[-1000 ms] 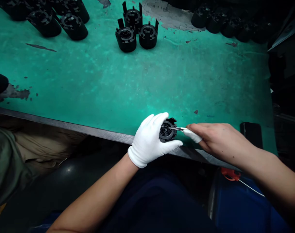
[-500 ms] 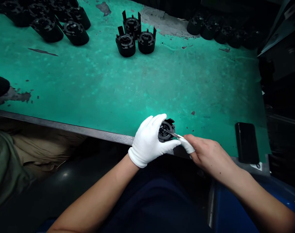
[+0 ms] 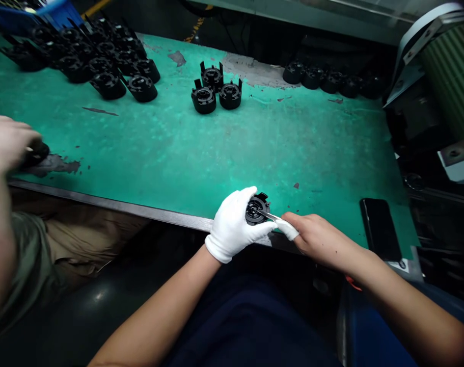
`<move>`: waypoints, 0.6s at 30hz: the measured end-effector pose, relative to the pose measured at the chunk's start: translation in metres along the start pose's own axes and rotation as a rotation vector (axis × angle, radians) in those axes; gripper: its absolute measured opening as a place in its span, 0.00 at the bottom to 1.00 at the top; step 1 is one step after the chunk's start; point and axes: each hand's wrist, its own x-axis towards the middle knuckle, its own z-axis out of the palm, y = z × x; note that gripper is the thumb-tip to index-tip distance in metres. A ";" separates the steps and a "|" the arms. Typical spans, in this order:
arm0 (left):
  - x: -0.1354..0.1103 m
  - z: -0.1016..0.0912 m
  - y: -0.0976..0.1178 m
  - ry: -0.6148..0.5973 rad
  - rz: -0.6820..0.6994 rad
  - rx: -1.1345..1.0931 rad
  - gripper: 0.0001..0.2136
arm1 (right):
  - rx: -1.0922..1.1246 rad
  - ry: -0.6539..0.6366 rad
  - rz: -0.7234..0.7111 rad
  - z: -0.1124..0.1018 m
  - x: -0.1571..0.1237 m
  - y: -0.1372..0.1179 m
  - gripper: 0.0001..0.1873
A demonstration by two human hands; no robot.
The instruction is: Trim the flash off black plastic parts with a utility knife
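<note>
My left hand [image 3: 234, 227], in a white glove, is wrapped round a round black plastic part [image 3: 256, 209] at the near edge of the green table [image 3: 186, 148]. My bare right hand [image 3: 318, 238] grips a small blade with a white-wrapped handle [image 3: 283, 226]. The metal tip of the blade touches the face of the black part.
Three black parts [image 3: 215, 92] stand at the middle back, a pile of several more [image 3: 90, 61] at the back left, a row [image 3: 327, 79] at the back right. A black phone [image 3: 380, 228] lies at the right front. Another person's hand [image 3: 8, 142] is at the left edge.
The view has tilted up and shows more of the table's back. Another person's hand has come in at the left. My hands stay on the part and blade.
</note>
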 end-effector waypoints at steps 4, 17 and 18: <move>-0.001 0.000 0.000 0.000 -0.020 -0.009 0.42 | -0.030 -0.018 0.061 0.004 -0.001 -0.003 0.12; -0.002 0.001 -0.001 0.001 -0.043 -0.036 0.44 | 0.166 0.065 0.035 0.022 -0.004 -0.004 0.11; -0.005 0.003 0.001 0.030 -0.065 -0.041 0.44 | 0.252 0.132 0.047 0.027 -0.002 -0.006 0.10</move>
